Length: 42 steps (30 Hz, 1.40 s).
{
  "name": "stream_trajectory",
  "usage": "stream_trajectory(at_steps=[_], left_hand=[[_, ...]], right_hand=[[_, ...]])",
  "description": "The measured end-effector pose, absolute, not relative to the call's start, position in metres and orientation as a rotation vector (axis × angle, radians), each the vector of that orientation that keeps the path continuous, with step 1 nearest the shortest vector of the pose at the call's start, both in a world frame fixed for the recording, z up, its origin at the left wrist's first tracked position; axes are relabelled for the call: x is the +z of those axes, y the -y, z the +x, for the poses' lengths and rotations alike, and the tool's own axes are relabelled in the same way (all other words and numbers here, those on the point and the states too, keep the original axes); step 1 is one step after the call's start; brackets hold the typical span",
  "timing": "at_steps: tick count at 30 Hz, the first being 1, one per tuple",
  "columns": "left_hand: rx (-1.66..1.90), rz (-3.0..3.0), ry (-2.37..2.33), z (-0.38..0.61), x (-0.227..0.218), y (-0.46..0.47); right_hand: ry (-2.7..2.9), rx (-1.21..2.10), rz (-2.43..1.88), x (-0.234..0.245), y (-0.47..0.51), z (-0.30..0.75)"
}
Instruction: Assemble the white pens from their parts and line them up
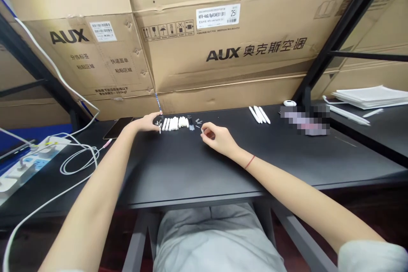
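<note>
My left hand point(149, 122) rests at the left end of a row of small parts, thumb and forefinger apart around a few small dark and silvery pieces point(158, 123). Beside it lie slim white sticks point(166, 124), a bundle of white tube-like pieces point(174, 123), cream-coloured pieces point(183, 122) and thin dark strips with pale ends point(191, 123). A few tiny, clear or metallic slivers point(198, 122) are scattered to the right of the row. Close to them, my right hand point(218, 138) is pinched at thumb and fingertips; whatever sits there is too small to name.
Several white pens point(259, 114) lie behind my right hand. Farther right are a small white case point(290, 103), a blurred-out object point(307, 120) and stacked papers point(371, 95). On the left are a dark tablet-like slab point(117, 128), white cables point(78, 159) and a power strip point(32, 163). Cardboard point(223, 72) backs the black table point(191, 170).
</note>
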<state>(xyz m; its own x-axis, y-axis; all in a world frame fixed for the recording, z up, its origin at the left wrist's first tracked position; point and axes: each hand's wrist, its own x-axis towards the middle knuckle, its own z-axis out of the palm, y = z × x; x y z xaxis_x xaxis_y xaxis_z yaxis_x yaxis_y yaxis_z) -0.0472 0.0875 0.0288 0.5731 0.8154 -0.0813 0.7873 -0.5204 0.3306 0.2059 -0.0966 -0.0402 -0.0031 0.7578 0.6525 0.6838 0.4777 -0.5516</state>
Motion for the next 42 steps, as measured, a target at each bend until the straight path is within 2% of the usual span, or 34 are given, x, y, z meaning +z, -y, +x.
stream_trajectory(at_steps=[7, 18, 20, 23, 26, 30, 33, 42], left_hand=[[-0.193, 2.525, -1.344, -0.021, 0.022, -0.102], [-0.134, 2.528, -1.284, -0.022, 0.022, -0.102], [-0.045, 2.582, -1.270, -0.025, 0.026, -0.098], [0.269, 2.609, -1.162, -0.029, 0.032, -0.082], [0.505, 2.435, -0.921, -0.020, 0.033, -0.047], [0.472, 2.250, -0.567, 0.013, 0.024, 0.001], [0.451, 2.180, -0.498, 0.037, 0.011, 0.018], [0.602, 2.212, -0.512, 0.054, -0.023, 0.028]], right_hand=[[1.747, 0.127, -1.242, -0.041, 0.098, 0.205], [1.751, 0.146, -1.246, -0.040, 0.098, 0.206], [1.749, 0.151, -1.252, -0.039, 0.098, 0.207], [1.706, 0.195, -1.234, -0.036, 0.098, 0.206], [1.585, 0.426, -1.115, -0.032, 0.097, 0.202], [1.272, 0.848, -0.932, -0.030, 0.092, 0.197], [1.115, 0.992, -0.872, -0.031, 0.091, 0.198], [1.166, 0.917, -0.979, -0.038, 0.093, 0.197]])
